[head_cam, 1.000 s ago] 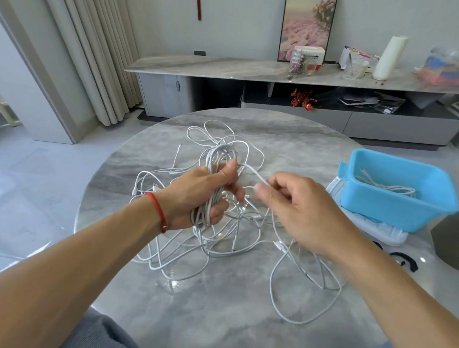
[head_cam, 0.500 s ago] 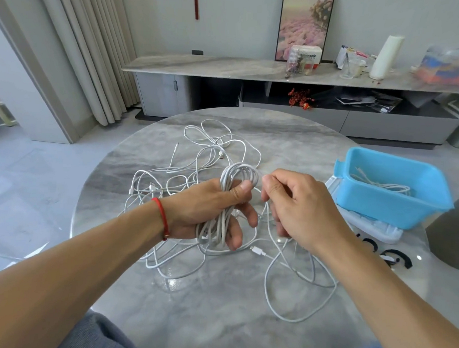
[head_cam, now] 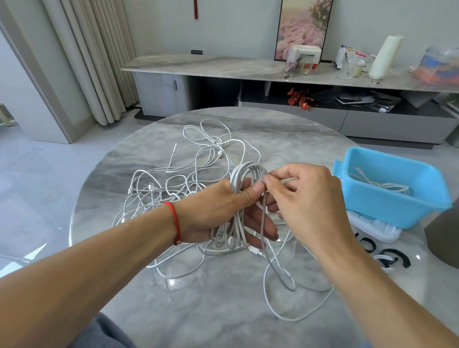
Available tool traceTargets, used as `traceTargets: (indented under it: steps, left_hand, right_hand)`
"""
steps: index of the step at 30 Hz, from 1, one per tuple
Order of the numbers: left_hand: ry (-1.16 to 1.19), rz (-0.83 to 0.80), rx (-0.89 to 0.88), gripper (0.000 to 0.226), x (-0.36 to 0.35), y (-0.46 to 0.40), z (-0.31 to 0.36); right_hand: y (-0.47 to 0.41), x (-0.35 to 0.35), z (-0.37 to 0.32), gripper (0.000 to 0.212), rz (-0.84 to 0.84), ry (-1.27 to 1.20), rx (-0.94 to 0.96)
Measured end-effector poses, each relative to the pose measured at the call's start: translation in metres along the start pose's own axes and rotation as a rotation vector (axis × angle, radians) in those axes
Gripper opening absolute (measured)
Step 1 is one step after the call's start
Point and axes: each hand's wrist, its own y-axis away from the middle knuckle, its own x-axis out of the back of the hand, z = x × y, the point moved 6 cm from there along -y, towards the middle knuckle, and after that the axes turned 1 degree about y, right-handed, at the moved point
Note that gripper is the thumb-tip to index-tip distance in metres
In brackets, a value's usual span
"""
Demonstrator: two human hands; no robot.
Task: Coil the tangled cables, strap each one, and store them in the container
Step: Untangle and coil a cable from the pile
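The left hand gripped a coiled white cable above the middle of the tabletop; the right hand pinched its strand beside the left thumb; tangled cables lay beyond; the blue container sat near the right edge.

Smooth white rubbery cables are seen on a glossy grey marble-look round desk; a matt blue plastic tub is shown alongside.
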Motion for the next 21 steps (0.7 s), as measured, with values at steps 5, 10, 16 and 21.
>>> traceTargets:
  steps: [5,10,16,21]
  left_hand:
    - [0.125,-0.032,0.051,0.024,-0.004,0.001,-0.003]
    - [0.214,-0.024,0.061,0.027,-0.002,-0.002,0.003]
    - [0.467,0.183,-0.157,0.030,0.035,-0.006,0.030]
    - [0.139,0.593,-0.205,0.034,0.085,0.014,0.033]
  right_hand:
    - [-0.004,-0.002,0.005,0.011,-0.032,0.019,-0.001]
    - [-0.006,-0.005,0.011,0.016,-0.080,-0.149,-0.102]
    - [0.014,-0.041,0.007,0.042,-0.577,-0.264,-0.222]
    - [0.026,-0.046,-0.001,0.038,-0.695,0.197,0.201]
